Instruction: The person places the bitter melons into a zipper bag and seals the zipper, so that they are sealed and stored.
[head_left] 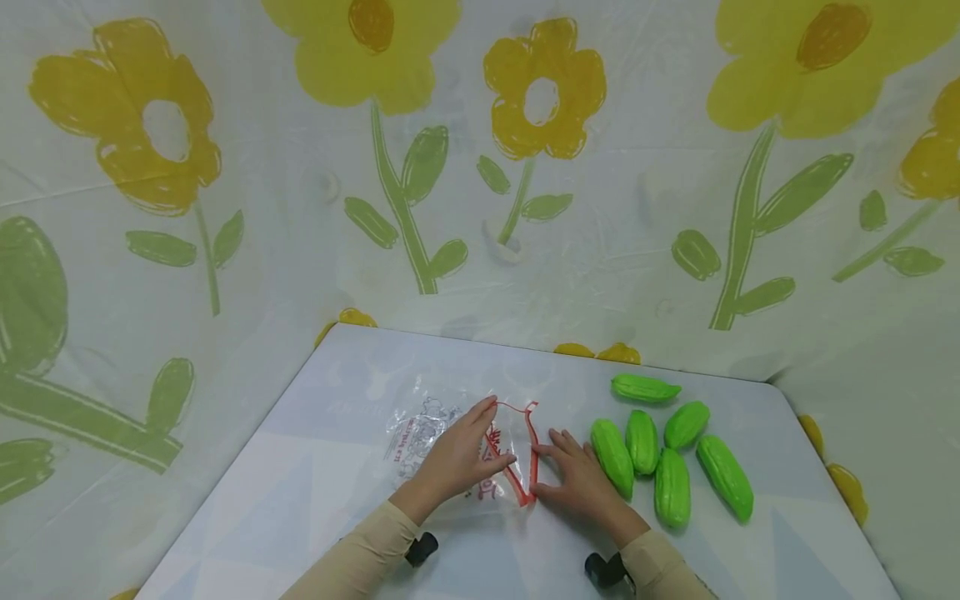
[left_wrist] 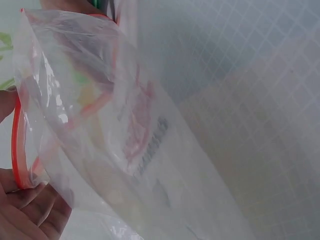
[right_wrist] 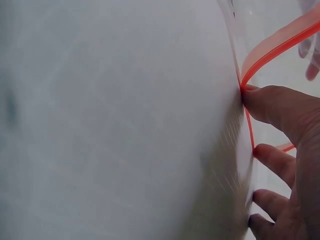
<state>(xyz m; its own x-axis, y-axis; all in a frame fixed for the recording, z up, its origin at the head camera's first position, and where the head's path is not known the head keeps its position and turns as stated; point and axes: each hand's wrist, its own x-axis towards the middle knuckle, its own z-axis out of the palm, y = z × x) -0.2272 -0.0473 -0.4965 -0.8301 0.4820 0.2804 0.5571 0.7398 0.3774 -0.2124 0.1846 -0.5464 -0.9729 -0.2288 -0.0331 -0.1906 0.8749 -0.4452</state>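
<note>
— What does the head view show on the white desk [head_left: 315, 500]?

— A person's two hands work the mouth of a clear zip bag [head_left: 427, 437] with an orange-red seal strip [head_left: 517, 450]. The bag lies near the middle of the desk, its mouth turned toward the right hand.

— And the left hand [head_left: 457, 458]?

— Its grip is on the bag: the fingers curl over the near side of the strip and lift the upper lip, so the mouth stands open. The left wrist view shows the fingers [left_wrist: 30, 210] pinching the strip at the edge of the film.

— The right hand [head_left: 581, 483]?

— It rests low on the desk at the other side of the mouth. In the right wrist view, the thumb [right_wrist: 280, 107] and fingertips press against the strip and the film, holding the lower lip down; the fingers are bent around it.

— What lies beside it?

— Six green toy gourds [head_left: 671, 487] just right of the right hand, five bunched together, one lying crosswise behind them. A curtain with yellow flowers [head_left: 543, 92] hangs around the desk.
</note>
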